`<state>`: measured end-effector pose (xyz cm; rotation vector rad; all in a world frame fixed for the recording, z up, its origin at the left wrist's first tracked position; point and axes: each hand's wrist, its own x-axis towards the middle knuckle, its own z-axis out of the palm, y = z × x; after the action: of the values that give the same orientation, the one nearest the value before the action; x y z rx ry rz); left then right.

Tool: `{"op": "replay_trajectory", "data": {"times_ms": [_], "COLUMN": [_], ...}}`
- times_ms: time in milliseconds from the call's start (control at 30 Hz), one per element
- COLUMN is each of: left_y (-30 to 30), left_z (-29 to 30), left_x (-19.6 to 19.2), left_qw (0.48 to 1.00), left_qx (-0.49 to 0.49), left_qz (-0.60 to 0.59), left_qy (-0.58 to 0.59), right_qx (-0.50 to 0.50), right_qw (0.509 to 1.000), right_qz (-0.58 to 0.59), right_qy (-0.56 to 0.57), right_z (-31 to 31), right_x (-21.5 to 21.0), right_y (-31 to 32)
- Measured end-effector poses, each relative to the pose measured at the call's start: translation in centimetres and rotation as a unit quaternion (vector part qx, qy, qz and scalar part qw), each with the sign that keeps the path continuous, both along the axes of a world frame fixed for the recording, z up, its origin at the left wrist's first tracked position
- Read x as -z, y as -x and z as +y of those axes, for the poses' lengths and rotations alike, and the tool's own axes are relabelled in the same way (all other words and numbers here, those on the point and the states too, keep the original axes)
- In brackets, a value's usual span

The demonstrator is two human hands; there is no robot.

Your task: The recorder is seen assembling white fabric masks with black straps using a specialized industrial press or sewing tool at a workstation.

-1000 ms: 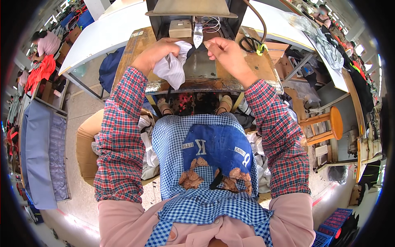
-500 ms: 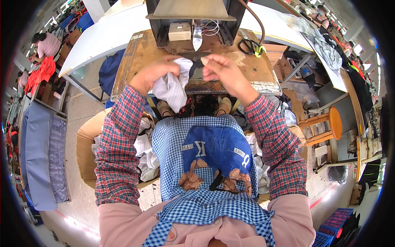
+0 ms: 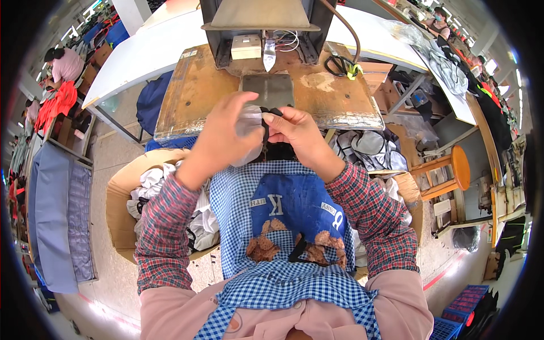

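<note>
A piece of white cloth (image 3: 250, 124) with a black edge (image 3: 265, 126) hangs at the front of the worn wooden worktop (image 3: 198, 85). Thumb and fingers of my right hand (image 3: 301, 135) pinch the black edge. My left hand (image 3: 222, 135) is slightly blurred beside the cloth, its thumb and fingers apart, partly covering it. Beyond both hands lies a flat grey metal plate (image 3: 267, 86) set in the worktop. Above it, a pointed metal piece (image 3: 270, 56) hangs from the machine (image 3: 258, 16).
Black-handled scissors (image 3: 339, 65) lie on the worktop's right. Cardboard boxes of white cloth stand to the left (image 3: 120, 218) and right (image 3: 409, 190) of my lap. A wooden stool (image 3: 460, 169) is at the right. White tables (image 3: 144, 48) flank the machine; other people sit farther off.
Both hands have come nearer to me with the cloth, off the metal plate, which now shows. My left hand's fingers have loosened from the white cloth and spread.
</note>
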<state>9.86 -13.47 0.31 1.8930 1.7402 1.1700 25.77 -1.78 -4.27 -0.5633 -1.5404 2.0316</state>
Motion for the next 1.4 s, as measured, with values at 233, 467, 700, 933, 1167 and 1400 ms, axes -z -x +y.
{"op": "replay_trajectory", "data": {"times_ms": [233,467,700,933,1167,1400], "left_y": [-2.4,-0.4,1.6,1.7,2.6,2.3], "left_z": [-1.4,-2.0,-0.9,0.0,0.4,1.1], "left_x": [1.7,-0.6,1.7,0.8,1.7,0.0], "left_qw": [0.96,0.994,0.954,0.949,0.948,0.983], "left_qx": [-0.111,0.027,0.177,0.196,0.221,0.08], "left_qz": [0.228,-0.013,-0.206,-0.183,-0.148,-0.098], "left_qy": [-0.116,0.109,0.123,0.167,0.173,0.13], "right_qx": [-0.047,-0.117,-0.168,-0.139,-0.133,-0.031], "right_qw": [0.993,0.989,0.981,0.977,0.96,0.98], "right_qz": [-0.005,-0.053,-0.048,-0.092,-0.122,-0.086], "right_qy": [-0.104,-0.067,-0.083,-0.13,-0.214,-0.179], "right_z": [-1.5,-0.4,0.1,0.7,0.4,1.3], "right_x": [-0.4,-1.8,-2.6,-2.6,-3.3,-1.3], "right_y": [0.1,-2.3,-2.7,-2.8,-2.5,-1.3]}}
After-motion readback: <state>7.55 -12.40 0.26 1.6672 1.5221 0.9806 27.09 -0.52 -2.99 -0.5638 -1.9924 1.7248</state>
